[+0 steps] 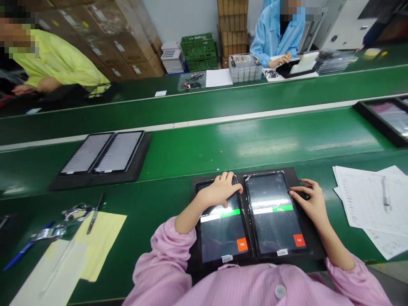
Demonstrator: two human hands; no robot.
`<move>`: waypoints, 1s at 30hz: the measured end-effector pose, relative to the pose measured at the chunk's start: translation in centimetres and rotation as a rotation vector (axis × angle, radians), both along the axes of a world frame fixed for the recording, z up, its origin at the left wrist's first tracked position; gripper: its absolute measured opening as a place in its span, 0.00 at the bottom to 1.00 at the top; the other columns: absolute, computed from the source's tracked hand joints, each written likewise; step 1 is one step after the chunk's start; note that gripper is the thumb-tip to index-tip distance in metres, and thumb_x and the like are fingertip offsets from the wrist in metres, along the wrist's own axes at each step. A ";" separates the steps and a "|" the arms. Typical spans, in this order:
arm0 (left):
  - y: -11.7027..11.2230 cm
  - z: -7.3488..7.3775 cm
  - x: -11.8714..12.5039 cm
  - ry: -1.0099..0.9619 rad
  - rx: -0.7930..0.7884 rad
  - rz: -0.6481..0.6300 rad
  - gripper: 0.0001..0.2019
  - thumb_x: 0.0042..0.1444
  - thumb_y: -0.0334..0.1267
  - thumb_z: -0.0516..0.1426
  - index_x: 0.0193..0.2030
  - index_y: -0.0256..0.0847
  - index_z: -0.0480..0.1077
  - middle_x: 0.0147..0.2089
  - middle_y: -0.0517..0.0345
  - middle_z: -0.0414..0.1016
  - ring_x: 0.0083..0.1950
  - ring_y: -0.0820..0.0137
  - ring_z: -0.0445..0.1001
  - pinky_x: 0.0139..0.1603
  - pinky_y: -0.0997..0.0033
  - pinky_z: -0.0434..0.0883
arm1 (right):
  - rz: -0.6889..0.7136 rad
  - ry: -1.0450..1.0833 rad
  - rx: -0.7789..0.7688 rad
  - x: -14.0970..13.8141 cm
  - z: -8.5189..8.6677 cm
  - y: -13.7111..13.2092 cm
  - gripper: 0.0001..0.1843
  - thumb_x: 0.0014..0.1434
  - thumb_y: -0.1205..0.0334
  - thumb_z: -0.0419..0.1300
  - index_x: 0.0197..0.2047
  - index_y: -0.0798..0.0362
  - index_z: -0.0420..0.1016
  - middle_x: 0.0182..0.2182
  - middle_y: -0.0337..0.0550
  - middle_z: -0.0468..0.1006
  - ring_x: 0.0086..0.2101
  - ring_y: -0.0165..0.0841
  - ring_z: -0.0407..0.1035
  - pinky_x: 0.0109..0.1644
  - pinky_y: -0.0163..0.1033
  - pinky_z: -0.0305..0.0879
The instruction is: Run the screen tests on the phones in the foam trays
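Note:
Two black tablets lie side by side in a black tray (pixel 314 242) on the green table in front of me. My left hand (pixel 219 190) rests on the upper part of the left tablet (pixel 221 229), fingers curled over its top edge. My right hand (pixel 310 199) touches the right edge of the right tablet (pixel 274 216), fingers bent against its side. Both screens show a green bar and an orange square button.
A second tray with two tablets (pixel 105 155) sits on the belt at left, a third tray (pixel 387 119) at far right. Printed sheets with a pen (pixel 372 204) lie to my right; yellow paper, pens and tools (pixel 79 216) to my left. Two other people work across the belt.

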State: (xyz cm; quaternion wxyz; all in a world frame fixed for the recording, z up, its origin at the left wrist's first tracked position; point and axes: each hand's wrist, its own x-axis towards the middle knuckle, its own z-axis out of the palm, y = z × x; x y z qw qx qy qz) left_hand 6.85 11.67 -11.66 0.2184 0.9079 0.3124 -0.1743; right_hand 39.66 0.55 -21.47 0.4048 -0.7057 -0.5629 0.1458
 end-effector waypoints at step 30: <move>3.3 -1.4 -11.2 -0.258 -0.247 0.149 0.50 0.39 0.24 0.64 0.69 0.52 0.50 0.59 0.53 0.59 0.61 0.55 0.59 0.64 0.52 0.59 | 0.825 -0.665 0.121 -7.6 6.0 -0.3 0.18 0.69 0.45 0.53 0.58 0.35 0.75 0.63 0.53 0.59 0.57 0.52 0.57 0.58 0.63 0.55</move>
